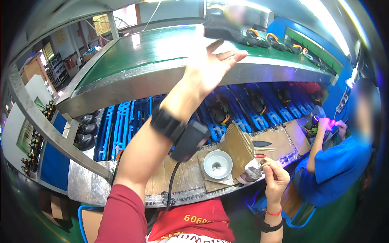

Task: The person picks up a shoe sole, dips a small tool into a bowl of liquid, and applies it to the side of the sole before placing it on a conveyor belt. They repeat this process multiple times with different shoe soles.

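Observation:
My left hand (210, 60) is raised over the green conveyor belt, its fingers stretched out and apart, partly washed out by glare. Just beyond its fingertips a dark shoe (221, 29) sits at the belt; whether they touch is unclear. My right hand (275, 176) is lower right at the bench edge, thumb and finger pinched on something small and dark that I cannot make out. Beside those fingertips is a pale, rounded container (252, 173), partly hidden. A white bowl (217, 165) with a little pale matter inside stands left of it, by a folded cardboard piece (239, 146).
More black and orange shoes (275, 41) line the green belt (154, 46). Below it, shoes ride on a blue rack conveyor (259, 117). A dark blade (261, 143) and thin sticks lie on the cardboard-covered bench (178, 182). At right, a co-worker in blue (336, 166) handles a shoe.

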`<move>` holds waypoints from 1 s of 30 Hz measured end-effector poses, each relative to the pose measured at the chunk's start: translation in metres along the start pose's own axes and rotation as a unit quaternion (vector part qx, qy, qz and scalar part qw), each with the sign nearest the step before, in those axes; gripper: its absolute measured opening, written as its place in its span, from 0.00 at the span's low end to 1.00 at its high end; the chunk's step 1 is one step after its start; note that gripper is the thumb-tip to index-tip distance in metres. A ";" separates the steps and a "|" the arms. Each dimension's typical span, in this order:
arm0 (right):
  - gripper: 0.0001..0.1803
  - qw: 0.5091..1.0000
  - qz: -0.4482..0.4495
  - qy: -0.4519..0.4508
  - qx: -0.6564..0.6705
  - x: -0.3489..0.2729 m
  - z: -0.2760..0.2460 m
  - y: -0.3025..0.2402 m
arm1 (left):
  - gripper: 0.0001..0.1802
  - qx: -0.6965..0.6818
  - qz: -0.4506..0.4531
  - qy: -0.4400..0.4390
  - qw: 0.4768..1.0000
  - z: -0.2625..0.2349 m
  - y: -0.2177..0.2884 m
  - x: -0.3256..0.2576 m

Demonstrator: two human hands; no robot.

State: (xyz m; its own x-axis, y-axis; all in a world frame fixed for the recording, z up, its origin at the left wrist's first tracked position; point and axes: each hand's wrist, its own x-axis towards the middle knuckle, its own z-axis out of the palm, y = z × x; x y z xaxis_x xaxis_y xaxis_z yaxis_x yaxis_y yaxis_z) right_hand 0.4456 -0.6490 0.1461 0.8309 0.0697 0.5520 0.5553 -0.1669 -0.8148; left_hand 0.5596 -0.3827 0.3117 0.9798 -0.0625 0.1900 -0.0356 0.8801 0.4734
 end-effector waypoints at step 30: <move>0.04 0.890 -0.122 -0.268 -0.348 -0.012 0.100 0.094 | 0.31 -0.111 0.089 0.415 0.898 -0.241 0.023 -0.391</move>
State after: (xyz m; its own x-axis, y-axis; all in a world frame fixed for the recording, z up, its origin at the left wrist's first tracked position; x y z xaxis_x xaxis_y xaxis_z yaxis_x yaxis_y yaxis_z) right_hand 0.4912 -0.5675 0.0456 0.6892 0.6162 0.3813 0.7207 -0.6375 -0.2723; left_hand 0.2231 -0.2243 0.0413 0.7747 0.3798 -0.5056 -0.2562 0.9195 0.2983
